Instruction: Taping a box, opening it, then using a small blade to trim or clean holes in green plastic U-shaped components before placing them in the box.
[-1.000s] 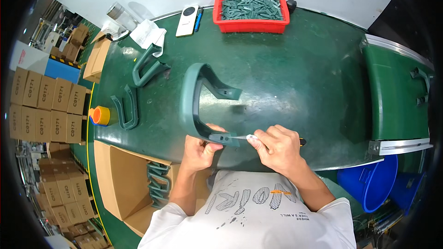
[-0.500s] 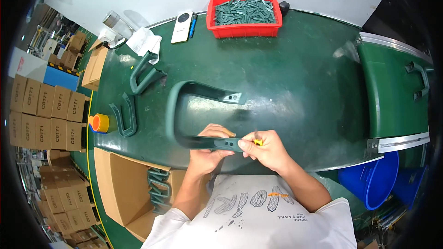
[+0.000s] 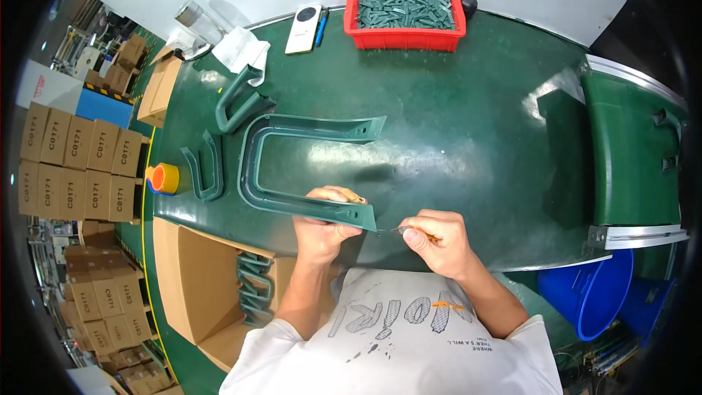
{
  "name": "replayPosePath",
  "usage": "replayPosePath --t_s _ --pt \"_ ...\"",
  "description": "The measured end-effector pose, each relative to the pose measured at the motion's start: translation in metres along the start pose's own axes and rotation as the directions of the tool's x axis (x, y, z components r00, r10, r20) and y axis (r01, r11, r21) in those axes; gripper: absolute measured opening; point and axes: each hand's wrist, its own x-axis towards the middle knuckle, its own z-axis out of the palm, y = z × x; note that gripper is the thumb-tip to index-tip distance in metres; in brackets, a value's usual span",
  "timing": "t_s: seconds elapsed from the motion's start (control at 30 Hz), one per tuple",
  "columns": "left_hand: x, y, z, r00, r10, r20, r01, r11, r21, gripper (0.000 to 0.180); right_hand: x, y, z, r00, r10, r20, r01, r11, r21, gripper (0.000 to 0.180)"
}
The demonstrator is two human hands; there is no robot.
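Note:
My left hand (image 3: 319, 237) is closed around the lower arm of a large green U-shaped plastic handle (image 3: 247, 168). The handle's hollow channel faces up, its bend points left and both arms run right, above the table. Something tan covers one fingertip of that hand. In my right hand (image 3: 443, 243) is a small hand tool (image 3: 433, 238) with a yellowish handle, held in a pinch. Its thin metal tip reaches left to the corner of the handle's lower end; whether it touches, I cannot tell. The tool's exact kind is mostly hidden by my fingers.
More green handles (image 3: 213, 168) lie at left beside an orange-yellow tape roll (image 3: 165, 178). At the back stand a red bin (image 3: 406, 39) of small green pieces, a phone (image 3: 303, 29) and a blue pen (image 3: 321, 28). An open carton (image 3: 175, 278) is lower left, a conveyor (image 3: 629, 175) right.
The U-shaped handle has turned so that its hollow side shows, and it sits further left. My right hand has drawn slightly right, from the handle's end, with the tool's tip now showing.

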Motion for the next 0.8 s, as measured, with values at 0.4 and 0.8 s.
replayPosePath --t_s 0.4,0.8 --pt "-0.004 0.002 -0.001 0.998 -0.057 -0.002 0.057 0.998 0.014 0.050 0.007 0.002 0.000 0.990 -0.139 0.000 0.138 0.984 -0.109 0.018" --pt "-0.009 -0.001 0.005 0.997 -0.071 -0.031 0.072 0.997 0.024 0.050 0.017 0.007 0.009 0.977 -0.149 -0.153 0.110 0.966 -0.236 0.017"
